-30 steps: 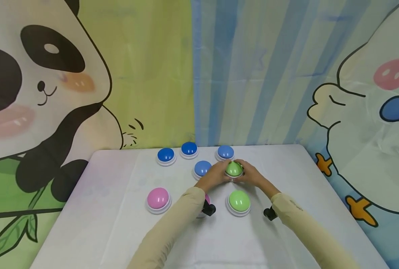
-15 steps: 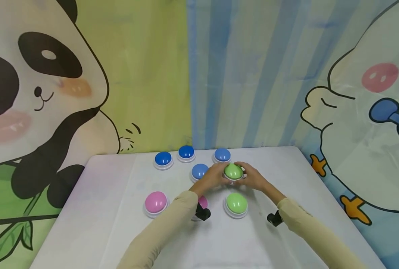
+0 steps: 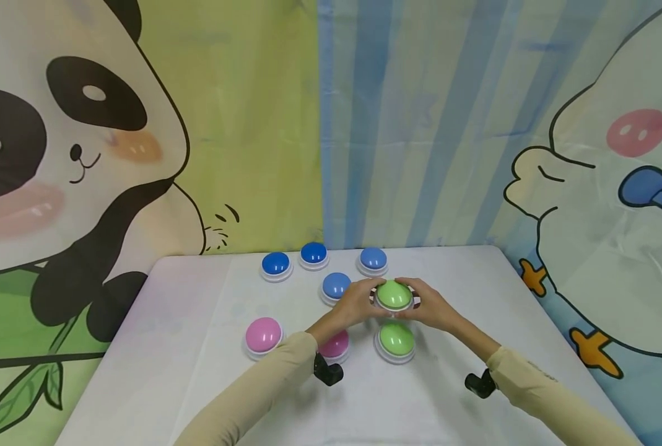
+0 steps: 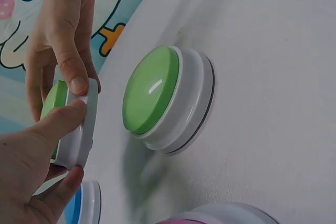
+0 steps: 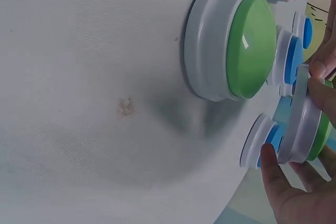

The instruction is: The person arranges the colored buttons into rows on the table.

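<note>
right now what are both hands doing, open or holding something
Left hand: holding one side of the raised green button.
Right hand: holding the opposite side of that same button.

Playroom-like setting, cartoon panda (image 3: 113, 167) and white bird (image 3: 598, 248) on fabric backdrops (image 3: 264, 124)

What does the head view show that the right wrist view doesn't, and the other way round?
Only the head view shows the drawn panda's face, the drawn bird and the sleeves.

Only the right wrist view clearly shows a brownish smudge on the table; I can't make it out from the head.

Both show the left hand and right hand holding one green button, with another green button on the table.
</note>
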Tool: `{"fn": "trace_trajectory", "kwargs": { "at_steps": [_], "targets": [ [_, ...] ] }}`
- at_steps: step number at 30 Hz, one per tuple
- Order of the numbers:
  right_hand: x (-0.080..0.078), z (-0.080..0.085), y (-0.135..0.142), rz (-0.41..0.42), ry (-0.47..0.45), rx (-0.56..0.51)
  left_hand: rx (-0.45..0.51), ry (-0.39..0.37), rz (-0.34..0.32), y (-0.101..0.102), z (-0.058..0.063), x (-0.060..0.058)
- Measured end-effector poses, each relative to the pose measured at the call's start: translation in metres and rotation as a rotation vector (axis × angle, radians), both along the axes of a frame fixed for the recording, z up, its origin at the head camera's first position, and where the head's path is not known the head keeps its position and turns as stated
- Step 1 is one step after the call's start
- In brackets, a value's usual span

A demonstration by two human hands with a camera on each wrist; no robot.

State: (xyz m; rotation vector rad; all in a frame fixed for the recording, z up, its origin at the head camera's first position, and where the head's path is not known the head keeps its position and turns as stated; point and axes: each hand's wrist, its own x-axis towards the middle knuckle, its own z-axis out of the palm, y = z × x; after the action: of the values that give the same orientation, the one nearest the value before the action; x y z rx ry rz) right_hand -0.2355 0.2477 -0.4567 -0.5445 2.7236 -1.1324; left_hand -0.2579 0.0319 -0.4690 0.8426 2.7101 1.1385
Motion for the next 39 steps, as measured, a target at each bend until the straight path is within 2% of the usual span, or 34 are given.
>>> {"fn": "trace_trajectory", "kwargs": {
  "at_steps": [9, 16, 23, 30, 34, 39],
  "targets": [
    [0.007, 0.000, 0.021, 0.005, 0.009, -0.011, 0.024, 0.006, -0.036, 0.021, -0.009, 0.000],
    [0.007, -0.003, 0.044, -0.001, 0.013, -0.014, 0.030, 0.039, -0.034, 0.044, -0.014, -0.004],
    [0.010, -0.006, 0.065, 0.007, -0.007, 0.014, 0.028, 0.010, -0.011, 0.069, -0.020, -0.001],
    [0.016, -0.006, 0.080, 0.008, -0.022, 0.030, -0.017, 0.027, 0.001, 0.086, -0.016, 0.009],
    [0.024, -0.004, 0.088, 0.013, -0.026, 0.033, -0.040, 0.045, -0.016, 0.094, -0.012, 0.017],
    [0.040, -0.001, 0.096, 0.037, -0.041, 0.033, -0.106, 0.103, -0.056, 0.102, -0.007, 0.030]
  ]
}}
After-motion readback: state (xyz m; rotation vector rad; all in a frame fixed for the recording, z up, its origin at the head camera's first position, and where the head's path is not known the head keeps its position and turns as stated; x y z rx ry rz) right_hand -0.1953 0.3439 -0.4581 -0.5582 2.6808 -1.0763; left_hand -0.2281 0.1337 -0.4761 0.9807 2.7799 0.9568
